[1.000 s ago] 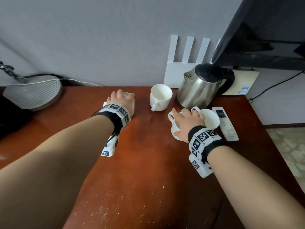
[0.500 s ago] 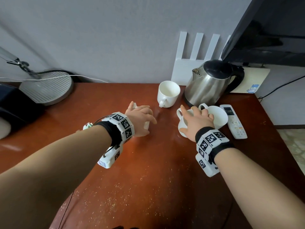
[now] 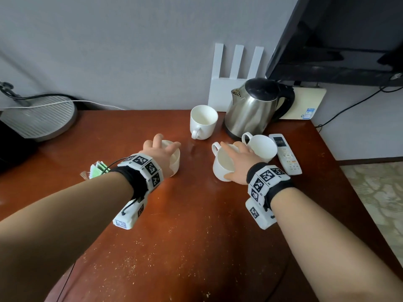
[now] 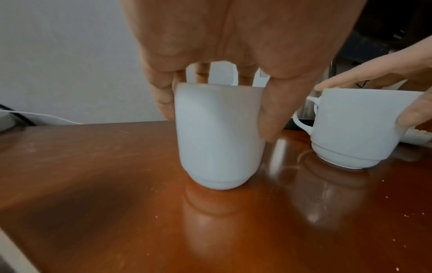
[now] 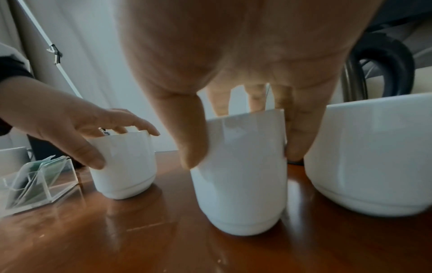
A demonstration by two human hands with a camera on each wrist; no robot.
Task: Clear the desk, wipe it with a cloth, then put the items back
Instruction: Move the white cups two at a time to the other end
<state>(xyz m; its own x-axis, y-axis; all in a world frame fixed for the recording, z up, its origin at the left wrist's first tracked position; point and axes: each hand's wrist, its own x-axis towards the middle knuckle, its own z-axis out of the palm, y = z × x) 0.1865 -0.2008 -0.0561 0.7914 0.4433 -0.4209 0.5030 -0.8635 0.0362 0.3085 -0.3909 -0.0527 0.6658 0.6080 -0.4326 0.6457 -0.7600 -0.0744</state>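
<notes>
Fingers of the left hand [image 3: 160, 151] curled down over the rim of a handleless white ceramic cup [image 3: 174, 159] standing mid-desk on the reddish-brown wooden desk [image 3: 196, 225], thumb against its near wall. Nearer the right edge, the right hand [image 3: 238, 162] gripped a white ceramic mug [image 3: 222, 164] from above, beside another white mug [image 3: 261, 147], both arms outstretched.

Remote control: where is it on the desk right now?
In the head view the remote control lies flat near the desk's right edge, just right of the rightmost white mug and in front of the steel kettle.
</notes>
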